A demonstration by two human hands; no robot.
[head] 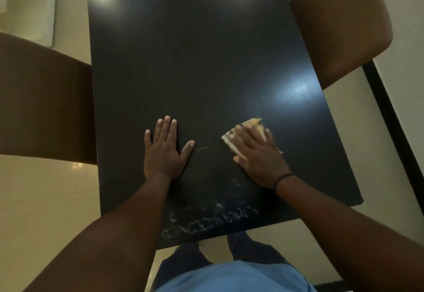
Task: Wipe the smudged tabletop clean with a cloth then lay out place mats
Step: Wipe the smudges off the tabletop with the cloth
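Head view looks straight down on a dark rectangular tabletop [202,67], and every place below is given relative to it. Its near short edge lies just in front of the person's legs, and its two long edges run away toward the top of the picture. A brown chair [43,99] stands against the left long edge, and a second brown chair [339,28] stands at the far part of the right long edge. Pale floor [46,200] shows along both sides. The middle and the far half of the tabletop carry only light reflections, so much open surface lies beyond the hands.

The left hand [164,151] lies flat on the tabletop, left of its middle line, with straight fingers close together and the thumb spread to the right; it holds nothing. The right hand [257,154] lies right of the middle line, near the right long edge, fingers stretched and pressing down on a folded cloth [231,140]. A dark band [283,179] goes around this wrist.

The cloth is light coloured and blurred; it sits under the fingers of the right hand, and its edges show past the fingertips on the far side and on the left side. White smudges [206,223] stretch along the near edge of the tabletop, nearer to the person than both hands. A thin white streak [202,148] lies between the two hands.
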